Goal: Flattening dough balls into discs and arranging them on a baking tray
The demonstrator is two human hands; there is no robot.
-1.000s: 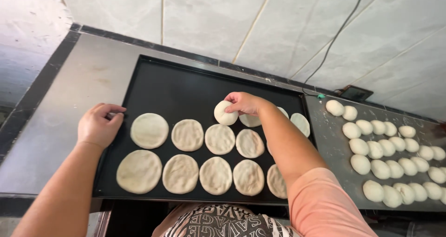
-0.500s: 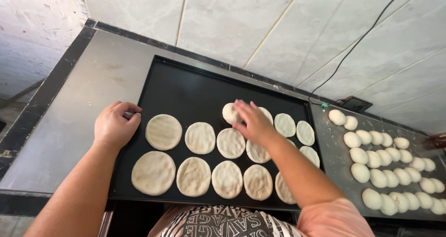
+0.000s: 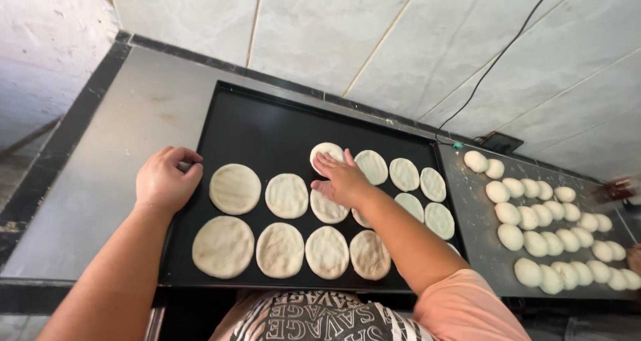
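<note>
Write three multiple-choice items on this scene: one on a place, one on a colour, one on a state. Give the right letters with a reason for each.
1. Where do the dough balls lie?
A. on the steel counter right of the tray
B. on the tray's far left corner
C. on the floor

2. What colour is the tray?
A. white
B. black
C. red

3. What is the right hand doing?
A. hanging clear above the counter
B. gripping the tray's edge
C. pressing flat on a dough disc

Answers:
1 A: the round balls sit in rows on the grey counter, right of the tray.
2 B: the tray is black under the pale discs.
3 C: the right hand's open fingers lie on the disc in the far row, while the left hand rests curled at the tray's left edge.
</note>
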